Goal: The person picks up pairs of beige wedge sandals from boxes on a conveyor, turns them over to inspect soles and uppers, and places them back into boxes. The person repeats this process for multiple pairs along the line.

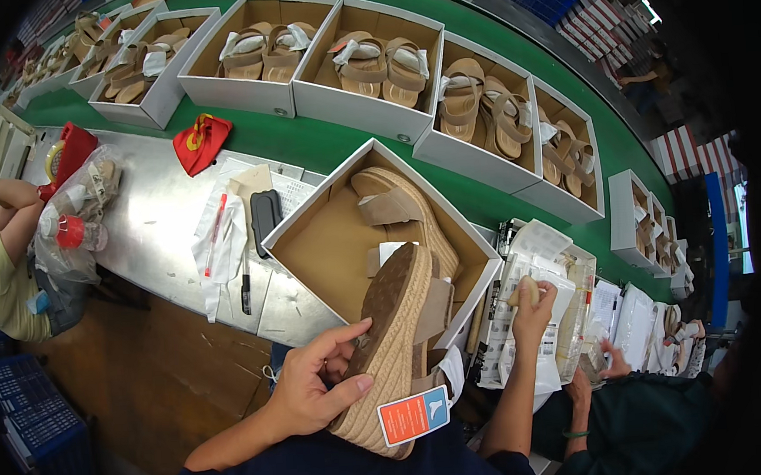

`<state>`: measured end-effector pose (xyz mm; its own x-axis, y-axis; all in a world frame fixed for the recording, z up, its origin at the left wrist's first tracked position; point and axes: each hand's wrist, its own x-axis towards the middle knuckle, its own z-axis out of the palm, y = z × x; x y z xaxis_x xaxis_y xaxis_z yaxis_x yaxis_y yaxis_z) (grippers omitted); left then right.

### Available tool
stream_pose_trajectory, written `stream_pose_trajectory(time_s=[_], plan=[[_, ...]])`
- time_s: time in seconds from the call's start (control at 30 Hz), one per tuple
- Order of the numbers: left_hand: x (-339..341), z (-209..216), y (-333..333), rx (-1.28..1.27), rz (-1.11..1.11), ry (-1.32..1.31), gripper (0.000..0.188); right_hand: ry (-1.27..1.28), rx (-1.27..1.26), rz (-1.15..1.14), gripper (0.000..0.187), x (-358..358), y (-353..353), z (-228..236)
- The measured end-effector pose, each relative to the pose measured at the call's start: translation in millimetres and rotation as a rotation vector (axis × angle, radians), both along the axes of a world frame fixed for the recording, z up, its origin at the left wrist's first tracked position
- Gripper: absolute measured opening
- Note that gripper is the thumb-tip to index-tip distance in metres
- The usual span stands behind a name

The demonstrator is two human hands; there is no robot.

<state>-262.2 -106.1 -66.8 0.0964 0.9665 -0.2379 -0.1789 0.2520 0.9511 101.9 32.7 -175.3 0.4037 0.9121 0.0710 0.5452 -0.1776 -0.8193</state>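
Note:
My left hand (324, 382) grips a tan wedge sandal (387, 350) by its rope-wrapped sole. The sandal is tilted, its brown outsole facing left, and an orange and blue tag (415, 416) hangs near its heel. Just beyond it an open white shoe box (307, 242) holds the other sandal (405, 205), lying on its side. On the right, my right hand (533, 312) pinches a small beige lump (523, 291) whose kind I cannot make out. That hand is above a tray (581, 269) lined with printed paper and plastic.
Several white boxes of sandals (368, 60) line the green conveyor belt (339, 135). On the metal table (156, 199) are a black case (266, 211), a red pen (216, 234) and a black marker (245, 294). A co-worker's hands (613, 361) are close on the right; another person (7, 260) is at left.

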Motion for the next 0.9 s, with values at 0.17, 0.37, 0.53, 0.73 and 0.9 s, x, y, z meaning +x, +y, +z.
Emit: stream_pose_trajectory(time_s=[0.17, 0.37, 0.53, 0.73, 0.9], plan=[[2.3, 2.4, -2.1, -0.009, 0.043, 0.021, 0.060, 0.301, 0.072, 0.269, 0.027, -101.5, -40.3, 119.7], [2.8, 13.3, -1.4, 0.040, 0.014, 0.166, 0.063, 0.120, 0.037, 0.805, 0.021, -160.2, -67.0, 168.1], [3.0, 15.5, -5.6, 0.108, 0.043, 0.261, 0.063, -0.118, 0.094, 0.956, 0.021, -164.2, -67.9, 176.8], [1.5, 19.6, -4.4, 0.171, 0.021, 0.309, 0.063, -0.086, 0.130, 0.901, 0.018, -162.8, -66.5, 172.9], [-1.3, 16.3, -4.0, 0.124, 0.014, 0.275, 0.063, -0.006, 0.063, 0.985, 0.012, -158.3, -76.7, 170.7]])
